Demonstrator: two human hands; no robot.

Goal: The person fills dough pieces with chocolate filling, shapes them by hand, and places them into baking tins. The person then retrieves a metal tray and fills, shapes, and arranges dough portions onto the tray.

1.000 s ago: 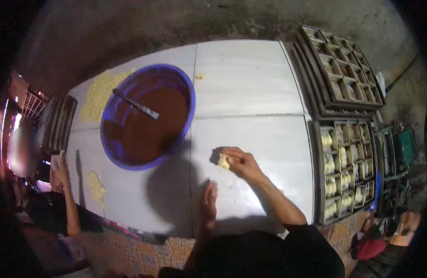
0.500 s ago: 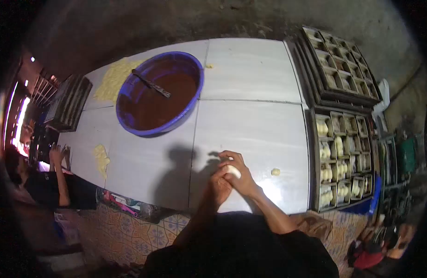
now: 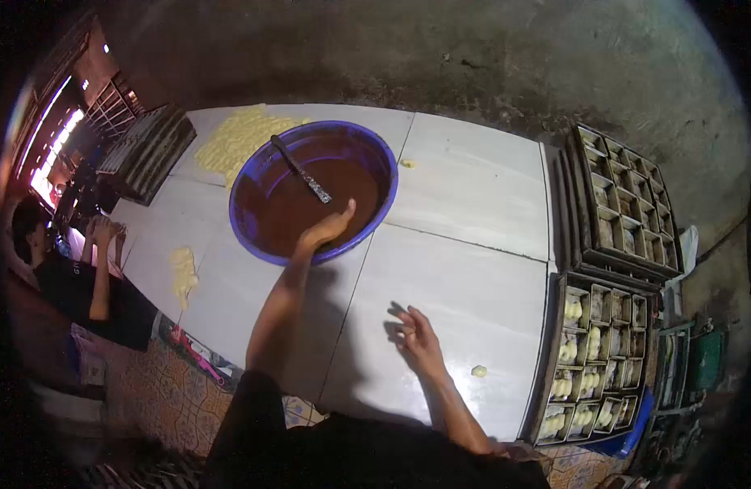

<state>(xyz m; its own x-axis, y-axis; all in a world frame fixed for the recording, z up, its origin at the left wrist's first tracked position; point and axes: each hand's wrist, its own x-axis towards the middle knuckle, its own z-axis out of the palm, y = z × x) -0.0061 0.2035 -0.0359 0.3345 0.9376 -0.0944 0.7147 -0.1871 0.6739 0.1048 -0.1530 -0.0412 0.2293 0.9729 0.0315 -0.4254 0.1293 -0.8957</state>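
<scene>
My left hand [image 3: 328, 228] reaches over the near rim of a blue basin [image 3: 385, 213] that holds brown filling [image 3: 286, 213]. Its fingers are stretched out and no dough shows in it. A dark-handled tool [image 3: 300, 169] lies in the basin, its end near my fingertips. Over the white tabletop [image 3: 465, 277], my right hand [image 3: 420, 341] hangs with its fingers apart and holds nothing. A small dough piece [image 3: 479, 371] lies to the right of it.
Flattened yellow dough [image 3: 243, 140] lies behind the basin, another dough patch [image 3: 182, 275] at the left. On the right, a divided tray [image 3: 594, 359] holds pale dough pieces, beside stacked trays [image 3: 628, 200]. More trays [image 3: 151, 151] stand at the far left, near a co-worker [image 3: 86, 285].
My hands have parted from around the pale dough ball, which no longer shows. My left hand has moved forward and left to the basin; my right hand has opened over the table. The view has shifted.
</scene>
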